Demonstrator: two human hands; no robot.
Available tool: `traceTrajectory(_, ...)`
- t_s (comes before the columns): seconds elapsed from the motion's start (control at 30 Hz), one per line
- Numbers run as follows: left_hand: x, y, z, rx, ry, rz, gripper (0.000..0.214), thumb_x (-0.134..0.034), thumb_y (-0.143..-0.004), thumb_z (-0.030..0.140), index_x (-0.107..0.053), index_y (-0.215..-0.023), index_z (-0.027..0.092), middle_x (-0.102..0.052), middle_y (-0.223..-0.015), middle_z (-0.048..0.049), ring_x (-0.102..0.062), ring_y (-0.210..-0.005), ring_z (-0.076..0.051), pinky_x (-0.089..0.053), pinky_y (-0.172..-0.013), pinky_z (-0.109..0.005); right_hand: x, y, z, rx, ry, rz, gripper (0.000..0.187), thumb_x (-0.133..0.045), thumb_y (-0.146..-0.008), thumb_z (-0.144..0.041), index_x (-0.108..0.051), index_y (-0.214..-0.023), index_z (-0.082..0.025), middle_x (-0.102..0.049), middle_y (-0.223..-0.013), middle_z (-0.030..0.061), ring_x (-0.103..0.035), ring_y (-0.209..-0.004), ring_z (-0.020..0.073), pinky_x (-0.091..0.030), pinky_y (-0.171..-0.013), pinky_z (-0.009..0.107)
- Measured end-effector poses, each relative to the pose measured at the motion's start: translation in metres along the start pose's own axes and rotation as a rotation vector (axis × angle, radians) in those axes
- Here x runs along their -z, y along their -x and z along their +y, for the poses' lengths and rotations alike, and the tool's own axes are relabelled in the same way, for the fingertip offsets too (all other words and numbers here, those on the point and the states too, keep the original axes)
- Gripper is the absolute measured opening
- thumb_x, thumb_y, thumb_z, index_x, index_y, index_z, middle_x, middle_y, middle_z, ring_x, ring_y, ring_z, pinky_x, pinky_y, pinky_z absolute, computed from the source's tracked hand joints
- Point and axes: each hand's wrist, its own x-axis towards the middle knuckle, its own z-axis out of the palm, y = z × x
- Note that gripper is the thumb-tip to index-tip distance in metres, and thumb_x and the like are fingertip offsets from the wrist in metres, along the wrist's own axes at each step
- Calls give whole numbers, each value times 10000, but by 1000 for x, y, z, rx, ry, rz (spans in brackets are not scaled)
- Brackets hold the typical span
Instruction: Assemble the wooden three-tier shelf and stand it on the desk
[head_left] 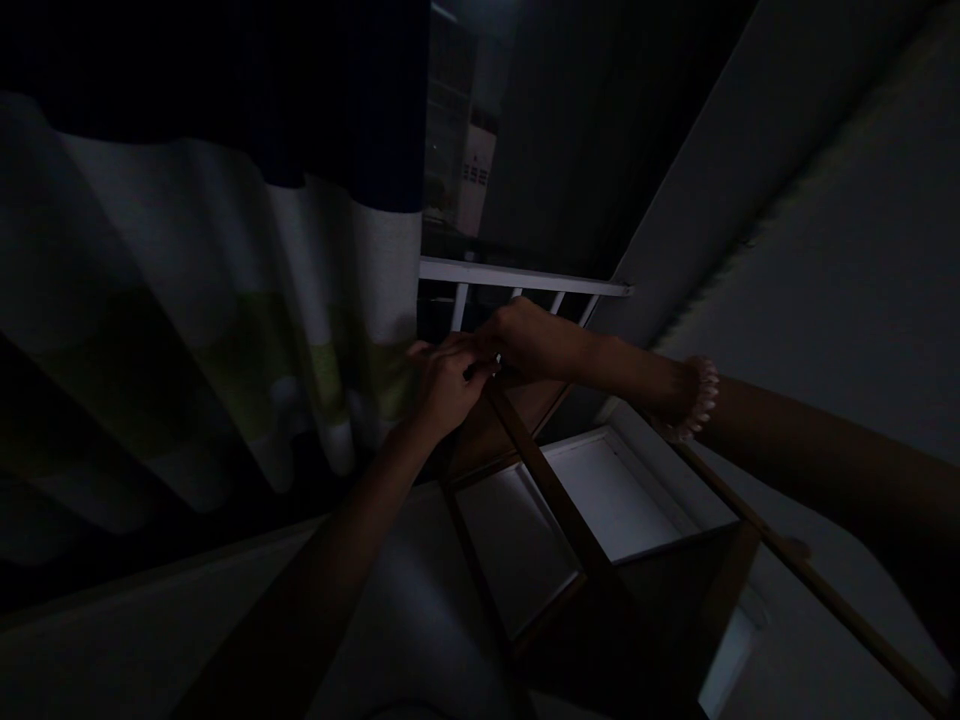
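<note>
My two hands meet at the far end of a dark wooden bar [540, 463], in front of the window rail. My left hand [448, 385] has thumb and forefinger pinched together, with other fingers reaching toward the curtain. My right hand [534, 338] is bent down at the wrist, its fingers curled in beside the left fingertips. A tiny bright thing [497, 358] glints between the two hands, too small and dark to name. What each hand's fingers grip is hidden. The bar belongs to a wooden frame with pale panels [611, 490] below.
A curtain [322, 330] in dark blue, white and green hangs on the left. Behind my hands is a dark window [555, 130] with a white railing [525, 278]. A pale wall [847, 260] stands on the right, a thin wooden bar [817, 585] before it. The room is very dim.
</note>
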Motion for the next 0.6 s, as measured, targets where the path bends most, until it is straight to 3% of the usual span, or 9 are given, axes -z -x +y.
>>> traceTrajectory(0.13,4,-2,-1,44,-40,-17,82,-573,-754,197,-648,-729,179,-669,-857,-32,-576,-913,-187,-360,-842,-368,4,4,1,71,-33,25,182,-444,-818,-74,-586,-932,-77,-604,-852,71,-535,-755,115,-356,-636,220)
traceTrajectory(0.3,5,-2,-4,-4,26,-65,119,-550,-763,146,-656,-712,164,-673,-828,-28,-574,-903,-164,-386,-818,-313,3,6,7,138,165,2,121,-493,-787,-89,-599,-840,-65,-571,-924,113,-524,-765,132,-347,-624,234)
traceTrajectory(0.43,2,0,-5,-14,12,-47,89,-575,-757,180,-664,-749,178,-672,-857,-20,-567,-918,-171,-371,-839,-336,2,2,7,44,183,-61,164,-450,-819,-115,-608,-814,-71,-605,-829,112,-534,-710,135,-337,-604,241)
traceTrajectory(0.6,-2,-1,-2,8,-3,25,54,-631,-720,214,-659,-748,177,-671,-838,-12,-573,-895,-169,-384,-805,-324,1,4,4,-125,139,-24,231,-449,-847,-222,-606,-882,-57,-614,-809,135,-552,-719,163,-346,-583,242)
